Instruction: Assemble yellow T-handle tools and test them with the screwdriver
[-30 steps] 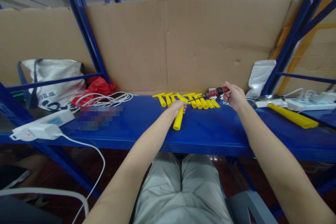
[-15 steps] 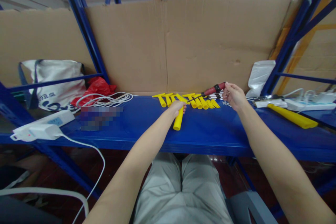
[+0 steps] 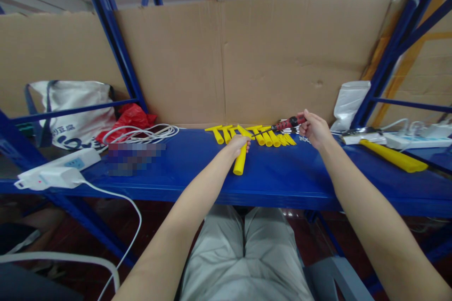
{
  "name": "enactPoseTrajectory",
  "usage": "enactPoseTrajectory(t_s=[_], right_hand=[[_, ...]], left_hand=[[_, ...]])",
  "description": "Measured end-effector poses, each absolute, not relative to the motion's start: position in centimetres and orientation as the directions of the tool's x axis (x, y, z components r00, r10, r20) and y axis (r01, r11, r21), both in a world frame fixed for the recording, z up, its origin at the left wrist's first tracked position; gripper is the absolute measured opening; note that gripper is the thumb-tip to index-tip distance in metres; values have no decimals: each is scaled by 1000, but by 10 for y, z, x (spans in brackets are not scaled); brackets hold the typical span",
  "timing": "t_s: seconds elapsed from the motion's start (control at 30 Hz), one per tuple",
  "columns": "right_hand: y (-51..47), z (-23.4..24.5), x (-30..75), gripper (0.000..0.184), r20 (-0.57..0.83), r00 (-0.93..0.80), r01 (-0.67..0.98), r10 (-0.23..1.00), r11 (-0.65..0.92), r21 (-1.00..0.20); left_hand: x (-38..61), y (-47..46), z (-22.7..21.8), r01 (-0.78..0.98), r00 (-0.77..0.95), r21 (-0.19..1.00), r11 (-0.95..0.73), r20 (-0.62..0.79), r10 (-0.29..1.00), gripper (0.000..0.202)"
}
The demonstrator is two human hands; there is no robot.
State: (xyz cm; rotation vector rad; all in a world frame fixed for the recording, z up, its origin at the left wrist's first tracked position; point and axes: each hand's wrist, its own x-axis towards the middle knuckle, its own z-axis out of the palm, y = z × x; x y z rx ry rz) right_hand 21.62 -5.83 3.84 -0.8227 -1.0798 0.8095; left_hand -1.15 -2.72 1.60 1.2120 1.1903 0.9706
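My left hand [image 3: 241,144] is closed round a yellow tube-shaped handle [image 3: 239,165], which stands tilted over the blue shelf with its wide round end toward me. My right hand [image 3: 313,127] pinches the rear end of a red and black screwdriver [image 3: 286,123]. The screwdriver's thin dark shaft slants down to the left and reaches the yellow piece beside my left fingers; its tip is hidden there. Behind my hands lies a row of similar yellow T-shaped pieces [image 3: 267,137], with several small flat yellow parts [image 3: 286,139] at its right end.
Small metal screws [image 3: 304,139] lie near my right hand. A long yellow piece [image 3: 395,156], a white power strip [image 3: 416,141] and a white pouch [image 3: 351,103] are on the right. Leftward are coiled white cable [image 3: 151,133], a red bag [image 3: 132,118] and another power strip [image 3: 60,169]. Cardboard [image 3: 275,56] stands behind.
The screwdriver's handle has turned about its axis and dipped slightly, and my right fingers have shifted on its end. My left hand and the yellow handle stay in place.
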Motion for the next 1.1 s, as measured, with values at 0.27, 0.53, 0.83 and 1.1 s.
enactPoseTrajectory(t_s=[0.27, 0.53, 0.83, 1.1], right_hand=[[-59, 39, 217, 25, 431, 164, -207, 887, 458, -864], [-59, 39, 215, 38, 399, 261, -220, 879, 457, -862], [-58, 39, 214, 34, 355, 329, -183, 875, 428, -885], [-60, 39, 214, 29, 383, 277, -176, 881, 439, -881]], left_hand=[[-12, -25, 14, 31, 126, 991, 127, -130, 983, 19], [-12, -24, 14, 54, 127, 991, 124, -130, 983, 24], [-12, -24, 15, 58, 131, 991, 119, -125, 983, 20], [-12, -25, 15, 50, 124, 992, 119, -124, 985, 18]])
